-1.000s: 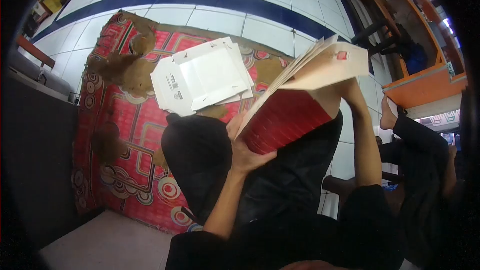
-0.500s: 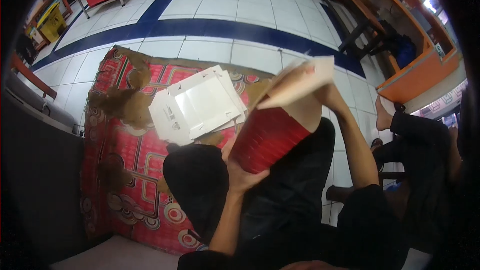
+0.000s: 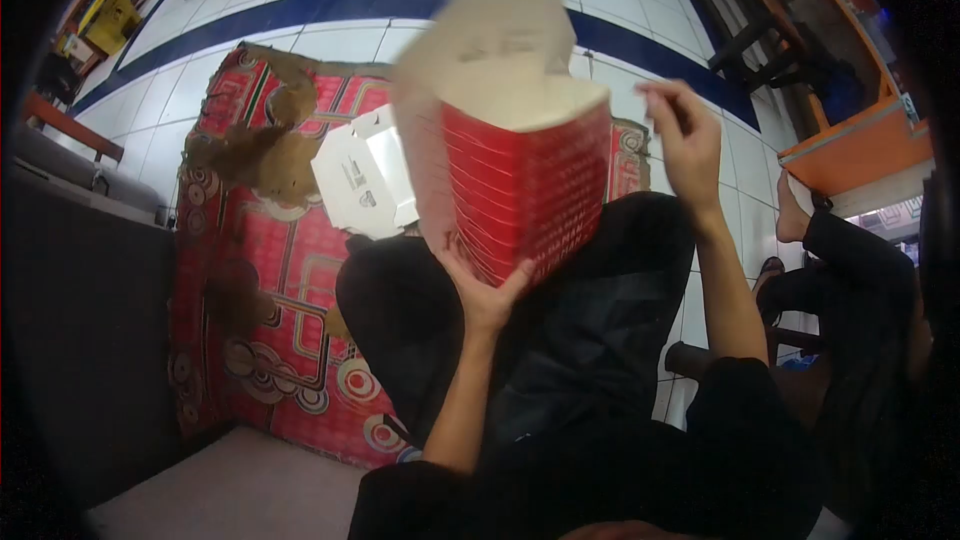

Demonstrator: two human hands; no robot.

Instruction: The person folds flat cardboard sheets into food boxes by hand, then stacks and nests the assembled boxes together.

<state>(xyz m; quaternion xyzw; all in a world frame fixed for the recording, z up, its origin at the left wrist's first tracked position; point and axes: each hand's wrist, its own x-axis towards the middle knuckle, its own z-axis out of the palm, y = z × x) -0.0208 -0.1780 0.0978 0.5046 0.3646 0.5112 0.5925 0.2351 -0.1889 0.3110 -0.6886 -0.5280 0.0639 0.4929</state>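
Note:
A red printed cardboard carton (image 3: 525, 185) with a cream inside stands over my lap, its top uncovered and one flap (image 3: 500, 30) raised at the back. My left hand (image 3: 485, 290) grips the carton low down, thumb on the front and fingers at its left side. To the right of the carton and apart from it is my right hand (image 3: 688, 145). Its fingers are loosely curled, the thumb and index tips apart, and nothing shows in them. White flat cut cardboard pieces (image 3: 355, 180) lie beyond my left knee, partly hidden by the carton.
A worn red patterned mat (image 3: 290, 340) lies on the white tiled floor (image 3: 350, 45). A dark panel (image 3: 90, 310) stands at left. Another person's leg (image 3: 860, 240) and an orange desk (image 3: 840, 145) are at right.
My right hand has let go of the carton's upper flap and moved off to the right. The carton has turned more upright, its flap now raised and its inside showing. The view has shifted.

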